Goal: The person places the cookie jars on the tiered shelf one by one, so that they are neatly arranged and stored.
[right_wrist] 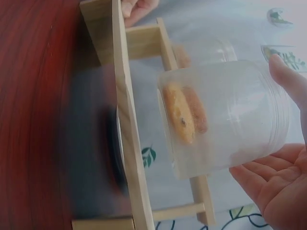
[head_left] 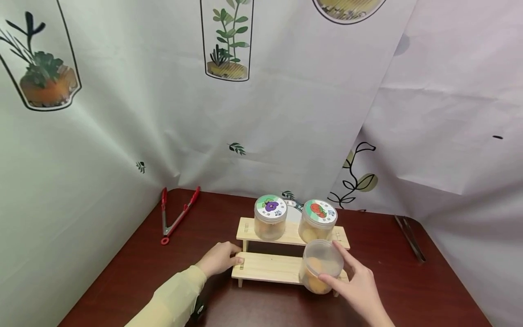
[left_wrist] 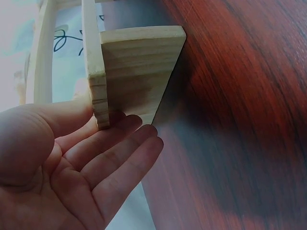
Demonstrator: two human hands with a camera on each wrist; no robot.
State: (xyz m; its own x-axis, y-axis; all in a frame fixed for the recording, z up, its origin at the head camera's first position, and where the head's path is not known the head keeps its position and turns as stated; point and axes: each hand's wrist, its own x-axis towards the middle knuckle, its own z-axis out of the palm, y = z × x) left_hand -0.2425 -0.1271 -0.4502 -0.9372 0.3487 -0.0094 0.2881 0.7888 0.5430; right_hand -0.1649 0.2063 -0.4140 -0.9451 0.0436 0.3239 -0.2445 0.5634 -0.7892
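A two-tier wooden rack (head_left: 267,267) stands on the table. My left hand (head_left: 218,260) grips the left end of its lower board, thumb on top and fingers beneath in the left wrist view. My right hand (head_left: 359,284) holds a translucent jar (right_wrist: 225,115) by its upper part, over the right end of the lower board. A gap shows between jar and board in the right wrist view. Orange-yellow pieces (right_wrist: 180,112) lie at the jar's bottom; no labelled lid shows on it. On the upper board stand a purple-pictured jar (head_left: 270,218) and a red-pictured jar (head_left: 318,221).
Red-handled tongs (head_left: 173,222) lie spread at the table's back left. Metal tweezers (head_left: 410,238) lie near the right edge. Behind the rack a white round thing (head_left: 293,211) partly shows. A printed cloth (head_left: 261,113) hangs around the back and sides.
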